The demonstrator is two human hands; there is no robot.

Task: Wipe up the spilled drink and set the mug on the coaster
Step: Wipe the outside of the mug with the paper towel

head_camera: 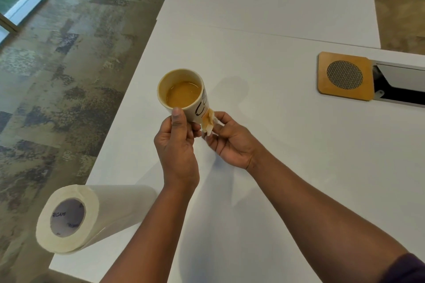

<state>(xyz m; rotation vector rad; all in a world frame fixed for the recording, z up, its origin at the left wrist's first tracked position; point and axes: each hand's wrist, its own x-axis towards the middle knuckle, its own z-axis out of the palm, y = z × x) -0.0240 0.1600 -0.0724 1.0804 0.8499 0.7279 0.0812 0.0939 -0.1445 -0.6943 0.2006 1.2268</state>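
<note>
My left hand (177, 142) holds a cream mug (184, 92) with black lettering above the white table, thumb on its near rim. The mug is part full of a tan drink. My right hand (230, 140) pinches a small wad of paper towel (208, 123), stained brown, and presses it against the mug's lower right side. A square wooden coaster (345, 76) with a round mesh centre lies flat on the table far to the right, apart from both hands. No liquid shows on the table surface around the hands.
A roll of paper towel (76, 216) lies on its side at the table's near left corner, overhanging the edge. A cable slot (400, 85) opens just right of the coaster. The table's left edge (128, 99) drops to patterned carpet.
</note>
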